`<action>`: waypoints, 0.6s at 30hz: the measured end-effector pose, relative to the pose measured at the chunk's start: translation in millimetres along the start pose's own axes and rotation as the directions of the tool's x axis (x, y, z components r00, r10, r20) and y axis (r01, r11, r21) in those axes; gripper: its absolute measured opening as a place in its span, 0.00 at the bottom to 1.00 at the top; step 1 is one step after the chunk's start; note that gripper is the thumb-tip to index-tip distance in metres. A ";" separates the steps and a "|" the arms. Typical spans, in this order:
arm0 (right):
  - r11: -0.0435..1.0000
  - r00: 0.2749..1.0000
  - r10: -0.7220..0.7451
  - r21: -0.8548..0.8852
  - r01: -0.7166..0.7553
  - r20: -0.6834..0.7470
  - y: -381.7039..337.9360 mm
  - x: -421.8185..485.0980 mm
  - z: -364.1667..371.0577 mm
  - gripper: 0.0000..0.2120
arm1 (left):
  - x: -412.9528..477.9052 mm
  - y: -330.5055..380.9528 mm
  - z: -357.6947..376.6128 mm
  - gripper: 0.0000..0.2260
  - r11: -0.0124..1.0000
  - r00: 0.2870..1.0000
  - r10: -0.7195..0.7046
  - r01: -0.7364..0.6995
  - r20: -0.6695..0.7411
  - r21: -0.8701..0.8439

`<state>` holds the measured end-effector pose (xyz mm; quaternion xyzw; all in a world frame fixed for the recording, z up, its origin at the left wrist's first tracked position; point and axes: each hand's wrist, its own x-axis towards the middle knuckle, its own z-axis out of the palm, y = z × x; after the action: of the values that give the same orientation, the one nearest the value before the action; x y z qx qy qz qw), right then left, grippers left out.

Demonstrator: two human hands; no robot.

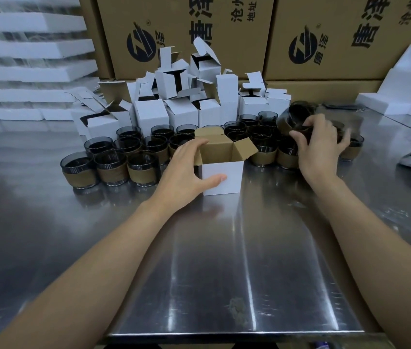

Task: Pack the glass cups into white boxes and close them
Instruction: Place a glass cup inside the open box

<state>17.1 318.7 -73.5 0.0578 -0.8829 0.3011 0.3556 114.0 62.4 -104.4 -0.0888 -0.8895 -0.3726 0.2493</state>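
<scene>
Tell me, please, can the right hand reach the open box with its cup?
Probably yes. The right hand grips a tilted cup just right of the box, whose flaps stand open; the left hand holds the box's side, leaving its mouth free.

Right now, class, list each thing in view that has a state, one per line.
front white box: upright, flaps open
left hand: grips that box
right hand: grips held cup
held cup: tilted
standing cups: upright, unpacked
rear boxes: most flaps open
</scene>
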 end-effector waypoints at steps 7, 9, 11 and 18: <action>0.374 0.931 -0.034 0.869 -0.324 0.363 -63.6 -6.0 -29.3 0.04 | 1.4 -2.1 0.8 0.37 0.999 0.999 -0.019 0.020 -0.034 0.031; 0.198 0.859 -0.115 0.859 -0.472 0.499 -77.6 -14.6 -28.9 0.07 | 1.1 -2.9 -0.3 0.37 0.999 0.999 -0.027 0.028 -0.042 0.033; 0.275 0.805 -0.156 0.807 -0.522 0.573 -86.7 -23.9 -24.4 0.08 | -0.2 -2.8 -1.1 0.38 0.999 0.998 -0.028 0.029 -0.059 0.029; 0.600 0.866 -0.131 0.734 -0.318 0.482 -94.4 -39.8 -11.7 0.15 | 0.4 5.1 -5.6 0.39 0.946 0.970 0.179 -0.124 -0.165 0.299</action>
<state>83.3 244.3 -46.9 0.2354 -0.7171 0.6548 0.0401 117.4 62.1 -97.7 -0.0844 -0.8966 -0.2262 0.3712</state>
